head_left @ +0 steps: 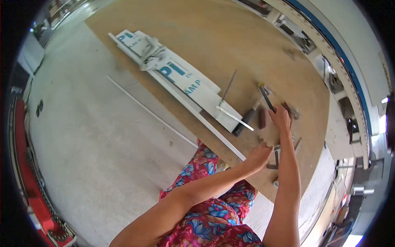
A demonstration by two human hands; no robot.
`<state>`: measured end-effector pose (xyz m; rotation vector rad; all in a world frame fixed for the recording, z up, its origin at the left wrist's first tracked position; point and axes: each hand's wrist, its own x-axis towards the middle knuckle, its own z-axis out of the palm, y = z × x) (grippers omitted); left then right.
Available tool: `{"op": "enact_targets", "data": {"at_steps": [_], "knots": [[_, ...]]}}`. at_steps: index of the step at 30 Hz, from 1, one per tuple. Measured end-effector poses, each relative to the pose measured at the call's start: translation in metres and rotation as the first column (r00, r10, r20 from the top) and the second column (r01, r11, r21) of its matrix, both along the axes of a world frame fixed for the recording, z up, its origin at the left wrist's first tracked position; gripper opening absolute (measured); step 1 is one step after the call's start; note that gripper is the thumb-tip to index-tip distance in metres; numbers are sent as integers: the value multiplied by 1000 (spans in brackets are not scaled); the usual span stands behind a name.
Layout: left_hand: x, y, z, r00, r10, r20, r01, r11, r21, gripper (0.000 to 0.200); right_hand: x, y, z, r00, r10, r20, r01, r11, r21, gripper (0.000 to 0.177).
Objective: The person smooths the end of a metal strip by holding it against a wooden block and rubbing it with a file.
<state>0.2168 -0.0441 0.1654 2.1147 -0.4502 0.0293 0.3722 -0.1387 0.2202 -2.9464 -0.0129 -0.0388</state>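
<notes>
My right hand [281, 118] is closed around one end of a narrow dark flat bar [266, 98], which points away from me over the brown board table. Nearer to me, my left hand [260, 155] is curled, its fingertips close to a dark angled metal piece [276, 158]; what it grips, if anything, is hidden. Beyond the hands lies a tool with a thick black handle [245, 122], and beside it a dark reddish block [263, 118]. A short white strip [234, 118] rests across the end of the wrapped white panels [177, 76].
A long white profile [197, 116] runs along the near edge of the brown table [247, 45]. On the panels sits a crumpled grey bundle [152, 53]. A thin rod [228, 85] lies beside them. Another white strip [152, 111] is on the floor. A large machine [349, 70] borders the right.
</notes>
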Motion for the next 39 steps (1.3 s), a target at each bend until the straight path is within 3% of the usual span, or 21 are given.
{"op": "enact_targets", "data": {"at_steps": [6,9,12,15,18,24,27,30,33,36,39], "knots": [[-3,2,3,1000,25,10,-24,1000,-9,24,9,-30,9,976,-176,-129,178,984,4,37],[-4,5,10,998,22,-54,-25,999,-42,23,13,-52,-23,981,-178,74,168,978,125,35],[-3,5,10,998,28,-58,-33,997,-74,23,13,-48,-42,931,-50,360,44,999,25,34],[-3,6,13,998,26,-64,-31,996,-79,23,4,-29,-27,996,-88,-13,88,996,28,35],[-5,7,10,998,24,-60,-28,997,-76,24,0,-20,-23,971,-35,-239,27,999,-36,35],[-7,9,12,999,47,-13,-47,998,-43,24,-20,1,-3,730,-65,-681,-89,978,-190,36],[-6,9,14,999,40,-16,-40,999,-23,23,-37,12,-6,793,-26,-608,-188,940,-285,39],[-4,9,6,1000,14,-5,-14,1000,-21,21,-40,5,-20,856,34,-515,-172,960,-221,39],[-5,9,6,1000,27,3,-27,998,-50,20,-39,11,-15,839,-27,-543,-150,948,-279,33],[-5,9,9,1000,28,-11,-28,998,-51,20,-38,8,-15,835,-33,-549,-114,966,-232,39],[-6,9,8,999,38,15,-37,999,-34,22,-27,-20,-29,832,185,-524,-152,983,105,19]]}}
